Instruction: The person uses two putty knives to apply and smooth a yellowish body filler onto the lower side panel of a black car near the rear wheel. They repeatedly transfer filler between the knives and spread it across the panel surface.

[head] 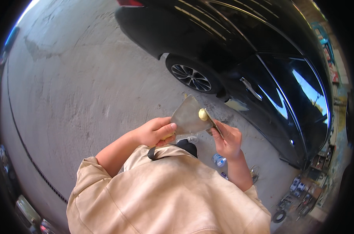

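Observation:
My left hand [158, 131] grips a wide metal filling knife [187, 117], its fan-shaped blade turned face up. Thin smears mark the blade. In my right hand [229, 140] is a narrow flat spreader [214, 125], held almost edge-on and meeting the right side of the blade. A lump of pale yellow putty [203, 115] sits where the two tools meet; which one carries it I cannot tell. Beyond my hands stands a black car [229, 58]. Its lower sill, ahead of the rear wheel, has a pale yellowish patch [237, 104].
The car's rear wheel [191, 76] and a chrome door handle [251, 88] lie ahead. A clear plastic bottle [219, 160] is on the concrete floor [77, 96] near my feet. Several tools and parts [299, 193] crowd the lower right. A drain channel [30, 158] runs along the left.

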The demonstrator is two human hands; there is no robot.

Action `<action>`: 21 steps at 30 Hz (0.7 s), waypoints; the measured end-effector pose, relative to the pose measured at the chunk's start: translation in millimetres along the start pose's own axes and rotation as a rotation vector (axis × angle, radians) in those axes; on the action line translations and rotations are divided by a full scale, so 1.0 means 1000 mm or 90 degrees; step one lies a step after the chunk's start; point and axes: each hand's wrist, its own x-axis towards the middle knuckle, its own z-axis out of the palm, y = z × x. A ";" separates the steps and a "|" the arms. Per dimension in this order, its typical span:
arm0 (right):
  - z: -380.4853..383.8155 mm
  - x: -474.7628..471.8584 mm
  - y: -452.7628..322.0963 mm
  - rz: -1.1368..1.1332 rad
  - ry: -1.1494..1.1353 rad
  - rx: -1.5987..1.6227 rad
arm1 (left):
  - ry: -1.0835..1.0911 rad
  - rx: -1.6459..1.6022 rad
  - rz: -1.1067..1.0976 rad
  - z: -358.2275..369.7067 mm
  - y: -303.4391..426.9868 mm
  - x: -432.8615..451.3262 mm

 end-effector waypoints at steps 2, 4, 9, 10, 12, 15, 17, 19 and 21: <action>0.014 0.007 0.005 0.010 -0.048 0.034 | 0.011 0.006 0.055 -0.014 -0.014 -0.012; 0.034 0.021 0.011 0.007 -0.177 0.087 | 0.054 -0.069 0.124 -0.023 -0.026 -0.032; 0.135 0.027 0.020 0.046 -0.376 -0.073 | 0.322 -0.279 0.399 -0.029 -0.036 -0.084; 0.156 0.033 0.024 0.035 -0.314 -0.098 | 0.375 -0.282 0.416 -0.035 -0.048 -0.095; 0.194 0.051 0.011 -0.021 -0.163 -0.092 | 0.506 -0.289 0.421 -0.042 -0.073 -0.121; 0.231 0.097 -0.030 -0.283 -0.156 -0.025 | 0.670 -0.317 0.437 -0.042 -0.106 -0.154; 0.257 0.107 -0.065 -0.482 -0.200 0.001 | 0.726 -0.343 0.454 -0.036 -0.126 -0.176; 0.284 0.101 -0.108 -0.660 -0.245 0.050 | 0.865 -0.171 0.530 -0.027 -0.146 -0.190; 0.308 0.087 -0.140 -0.742 -0.290 0.069 | 0.988 -0.023 0.518 -0.017 -0.165 -0.201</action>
